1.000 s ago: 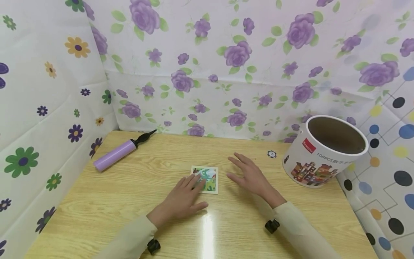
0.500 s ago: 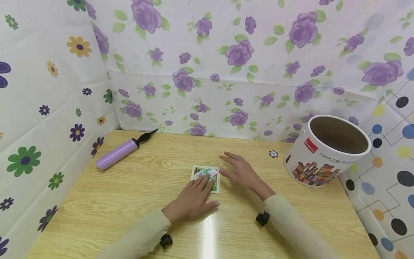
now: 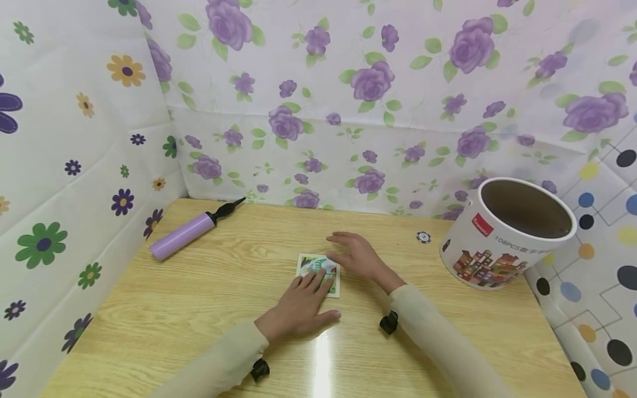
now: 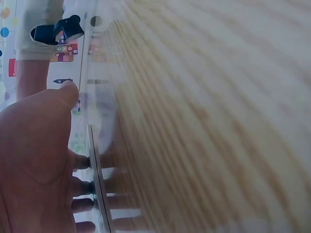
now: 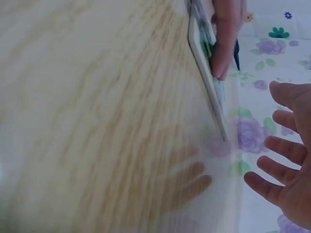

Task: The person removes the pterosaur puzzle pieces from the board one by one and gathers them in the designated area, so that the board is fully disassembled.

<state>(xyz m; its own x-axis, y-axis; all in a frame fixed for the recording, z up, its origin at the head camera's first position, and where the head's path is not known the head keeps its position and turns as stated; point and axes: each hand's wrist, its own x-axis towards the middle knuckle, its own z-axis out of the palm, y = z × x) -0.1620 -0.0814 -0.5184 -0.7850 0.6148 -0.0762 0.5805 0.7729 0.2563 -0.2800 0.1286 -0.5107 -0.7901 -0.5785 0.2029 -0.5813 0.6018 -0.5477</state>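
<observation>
A small square picture board [image 3: 317, 262] with a white border and a green and blue scene lies flat on the table. My left hand [image 3: 301, 307] rests its fairly straight fingers over the board's lower part, hiding some of the picture. Seen edge-on in the left wrist view, the board [image 4: 98, 179] is thin, and the left fingers touch its top. My right hand [image 3: 357, 257] hovers at the board's upper right corner, fingers spread and slightly bent. In the right wrist view that right hand [image 5: 291, 150] holds nothing and is apart from the board [image 5: 206, 58].
A purple hand pump [image 3: 181, 236] with a black nozzle lies at the back left of the wooden table [image 3: 199, 298]. A white printed bucket [image 3: 497, 243] stands at the right, with a small round black-and-white chip [image 3: 423, 237] beside it. Patterned cloth [image 3: 298, 155] walls off the back and sides.
My right hand has moved left, closer to the board's upper right corner. The left hand has slid slightly right across the board and stays on it. The board looks nearly unmoved.
</observation>
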